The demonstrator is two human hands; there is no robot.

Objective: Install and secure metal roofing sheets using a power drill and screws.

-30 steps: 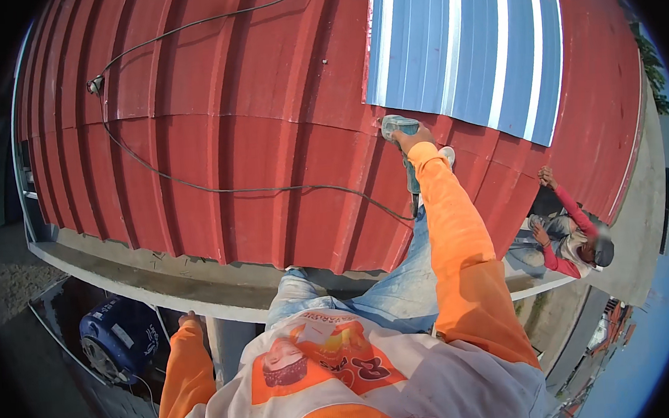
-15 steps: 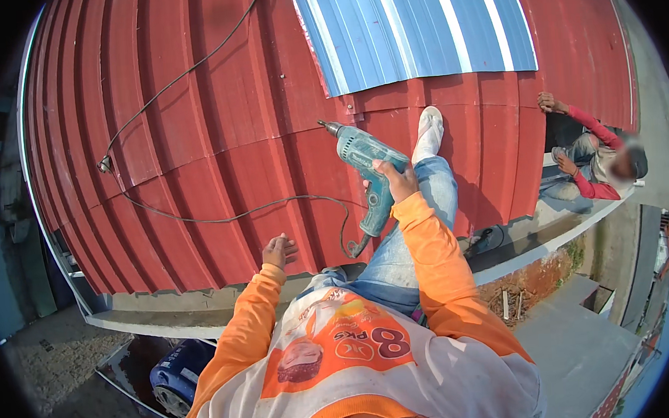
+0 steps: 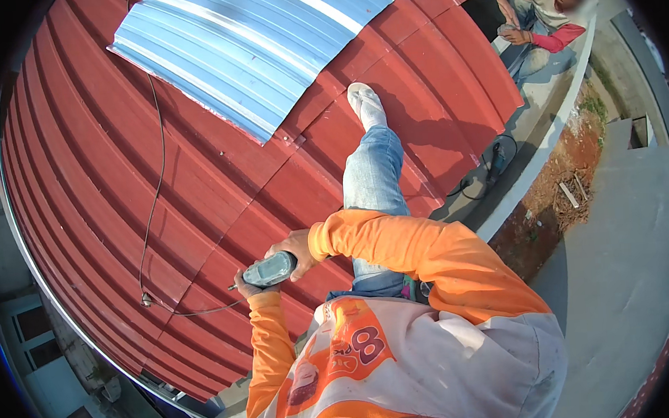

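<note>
A teal-green corded power drill (image 3: 271,269) is held in front of my body, turned so that mostly its back end shows. My right hand (image 3: 300,251) grips it from the right side, thumb and fingers closed. My left hand (image 3: 247,284) has its fingers curled round the drill's left side. The handle is hidden below the housing. A thin dark cord (image 3: 161,143) runs across the red ribbed metal roof (image 3: 219,208), through a plug connection (image 3: 146,300), toward my left hand.
A blue-and-white ribbed metal sheet (image 3: 237,50) lies on the roof ahead. My foot in a white sock and sandal (image 3: 366,103) rests on the roof. A person in red sleeves (image 3: 561,38) crouches at the far right edge. Another power tool (image 3: 495,161) with cable lies by the roof's edge.
My right hand has brought the drill leftward, closer to my left hand, which has gone from empty to holding it. The view has turned, and the drill has swung nearly end-on.
</note>
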